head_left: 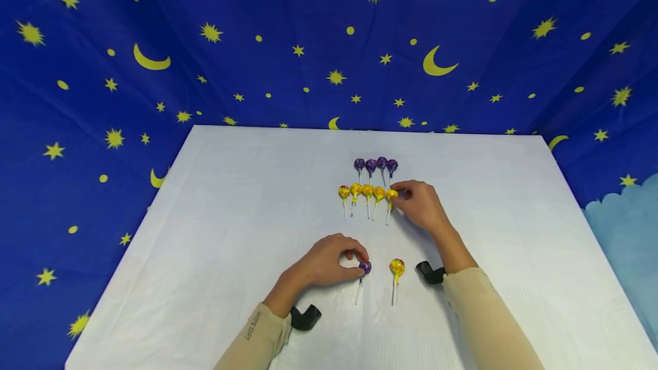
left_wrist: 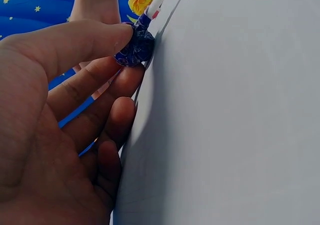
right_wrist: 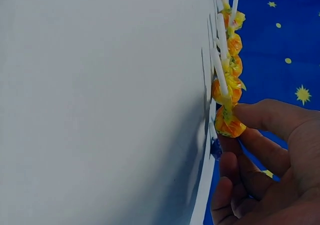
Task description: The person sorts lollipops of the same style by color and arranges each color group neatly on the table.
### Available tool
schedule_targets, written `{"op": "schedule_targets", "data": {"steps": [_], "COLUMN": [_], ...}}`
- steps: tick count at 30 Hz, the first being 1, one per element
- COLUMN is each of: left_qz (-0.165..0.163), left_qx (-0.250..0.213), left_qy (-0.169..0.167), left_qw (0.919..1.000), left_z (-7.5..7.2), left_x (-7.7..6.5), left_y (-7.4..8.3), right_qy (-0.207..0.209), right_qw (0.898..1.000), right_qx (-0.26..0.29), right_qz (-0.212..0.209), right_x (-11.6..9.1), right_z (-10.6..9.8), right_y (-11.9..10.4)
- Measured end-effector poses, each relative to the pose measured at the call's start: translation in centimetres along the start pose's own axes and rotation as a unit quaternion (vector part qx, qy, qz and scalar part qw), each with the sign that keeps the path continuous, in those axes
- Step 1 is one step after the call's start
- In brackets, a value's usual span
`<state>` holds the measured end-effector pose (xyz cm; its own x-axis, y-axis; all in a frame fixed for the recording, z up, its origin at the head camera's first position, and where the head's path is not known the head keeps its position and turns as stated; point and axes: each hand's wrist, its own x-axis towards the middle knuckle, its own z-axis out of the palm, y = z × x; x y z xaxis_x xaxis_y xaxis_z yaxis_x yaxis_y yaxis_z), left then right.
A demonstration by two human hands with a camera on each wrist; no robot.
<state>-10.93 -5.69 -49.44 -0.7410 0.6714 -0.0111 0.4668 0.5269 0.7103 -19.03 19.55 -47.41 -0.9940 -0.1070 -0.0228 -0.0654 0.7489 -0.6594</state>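
Observation:
My left hand (head_left: 329, 261) pinches the head of a purple-wrapped lollipop (head_left: 365, 268) between thumb and fingers, low over the white table, its stick toward me. In the left wrist view the thumb lies across the purple wrapper (left_wrist: 137, 47). Farther forward, my right hand (head_left: 420, 203) pinches a yellow-wrapped lollipop (right_wrist: 230, 122) at the right end of a row of several yellow lollipops (head_left: 367, 190). Behind that row stretches a row of several purple lollipops (head_left: 371, 165), heads away from me. A single yellow lollipop (head_left: 397, 268) lies between my forearms.
The white table (head_left: 247, 187) reaches back to a dark blue cloth (head_left: 288, 73) with yellow stars and moons, which also hangs at both sides. Black wrist-worn devices (head_left: 306, 318) stick out from both sleeves close above the tabletop.

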Motion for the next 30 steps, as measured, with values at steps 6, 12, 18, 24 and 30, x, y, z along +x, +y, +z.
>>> {"op": "schedule_targets", "data": {"steps": [6, 12, 18, 24, 30], "left_qz": [0.0, 0.002, -0.001, -0.004, -0.009], "left_qx": [-0.003, -0.007, -0.006, -0.003, -0.006], "left_qy": [0.0, 0.003, 0.0, -0.002, -0.004], "left_qw": [1.0, 1.0, 1.0, 1.0, 0.9999], "left_z": [-0.11, 0.05, 0.11, 0.16, 0.08], "left_x": [0.05, -0.1, -0.08, 0.0, -0.01], "left_y": [0.0, -0.16, -0.1, -0.1, 0.01], "right_qy": [0.0, -0.014, -0.017, -0.017, -0.015], "right_qw": [1.0, 1.0, 1.0, 1.0, 1.0], "right_qx": [0.001, 0.005, 0.012, 0.015, 0.014], "right_qz": [-0.005, -0.007, -0.003, -0.002, 0.0], "right_x": [0.54, 0.64, 0.67, 0.55, 0.23], "right_z": [0.03, 0.2, 0.17, 0.11, -0.1], "right_y": [0.03, 0.09, 0.25, 0.43, 0.67]}}
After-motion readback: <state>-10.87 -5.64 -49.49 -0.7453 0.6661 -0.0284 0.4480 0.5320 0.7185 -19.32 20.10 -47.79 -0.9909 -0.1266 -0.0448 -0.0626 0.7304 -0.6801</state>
